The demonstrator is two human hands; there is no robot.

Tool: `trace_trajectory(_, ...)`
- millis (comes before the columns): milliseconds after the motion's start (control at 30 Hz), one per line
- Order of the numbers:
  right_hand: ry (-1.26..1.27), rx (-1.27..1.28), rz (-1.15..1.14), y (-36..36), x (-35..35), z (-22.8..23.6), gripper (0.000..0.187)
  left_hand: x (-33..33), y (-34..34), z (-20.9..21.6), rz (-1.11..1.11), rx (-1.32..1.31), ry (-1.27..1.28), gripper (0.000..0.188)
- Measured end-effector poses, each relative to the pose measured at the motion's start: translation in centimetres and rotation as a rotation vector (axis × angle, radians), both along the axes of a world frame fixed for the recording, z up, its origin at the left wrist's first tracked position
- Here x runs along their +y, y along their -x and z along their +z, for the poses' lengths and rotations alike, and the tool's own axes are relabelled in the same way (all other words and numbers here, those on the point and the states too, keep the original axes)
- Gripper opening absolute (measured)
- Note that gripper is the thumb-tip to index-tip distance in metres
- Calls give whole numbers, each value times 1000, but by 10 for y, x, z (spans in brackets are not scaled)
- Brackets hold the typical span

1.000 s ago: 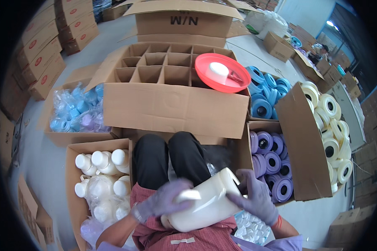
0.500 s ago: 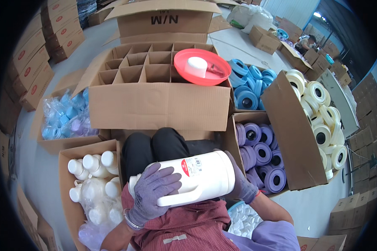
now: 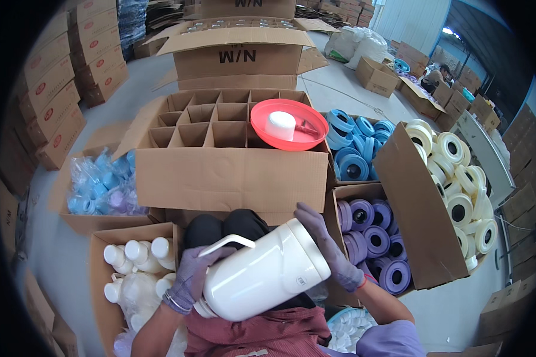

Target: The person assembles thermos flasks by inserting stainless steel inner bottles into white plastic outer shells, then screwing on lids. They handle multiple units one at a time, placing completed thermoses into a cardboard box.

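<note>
A white thermos jug [image 3: 262,273] lies tilted across my lap, its handle [image 3: 229,240] on the upper side and its wide base toward the upper right. My left hand [image 3: 192,275] is gloved and closed round the narrow end by the handle, its fingers partly behind the jug. Beside the wide base, my gloved right hand [image 3: 332,250] is open with its fingers stretched out; the palm appears to rest against the rim. On the divided carton [image 3: 232,178] ahead sits a red dish [image 3: 307,138] holding a white round part [image 3: 280,125].
At left are a box of white jugs [image 3: 138,253] and bagged blue parts [image 3: 98,184]. Boxes at right hold blue rings [image 3: 352,168], purple rings [image 3: 376,239] and cream rings [image 3: 460,209]. A tub of small white pieces [image 3: 348,330] stands by my right side. Another person [image 3: 436,77] sits far off.
The jug has been turned over, so its handle now faces up and away and its label is out of sight. My right hand's fingers have straightened. The view has tipped upward.
</note>
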State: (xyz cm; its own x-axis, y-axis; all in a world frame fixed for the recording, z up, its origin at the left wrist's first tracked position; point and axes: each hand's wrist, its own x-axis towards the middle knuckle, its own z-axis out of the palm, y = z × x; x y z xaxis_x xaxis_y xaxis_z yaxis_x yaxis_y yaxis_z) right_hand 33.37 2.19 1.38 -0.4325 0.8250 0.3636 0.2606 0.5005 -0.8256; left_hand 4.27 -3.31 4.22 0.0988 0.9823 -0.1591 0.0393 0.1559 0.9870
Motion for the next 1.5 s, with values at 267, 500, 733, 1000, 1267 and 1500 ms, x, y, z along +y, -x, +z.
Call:
trace_trajectory(267, 896, 554, -51, 33, 13, 26, 65, 13, 12, 5, 13, 364, -725, 29)
trace_trajectory(500, 504, 322, 215, 44, 30, 38, 57, 8, 27, -4, 294, 112, -220, 24)
trace_trajectory(733, 356, 174, 103, 67, 54, 49, 45, 27, 49, -2, 229, 327, -750, 22)
trace_trajectory(1000, -378, -801, -506, -14, 308, 42, 32, 14, 131, -48, 374, 328, -257, 25)
trace_trajectory(1267, -231, -700, -571, -12, 340, 36, 30, 31, 133, -51, 290, 518, -347, 36)
trace_trajectory(1500, 11, 247, 129, 58, 149, 80, 24, 42, 143, -56, 233, 339, -246, 41)
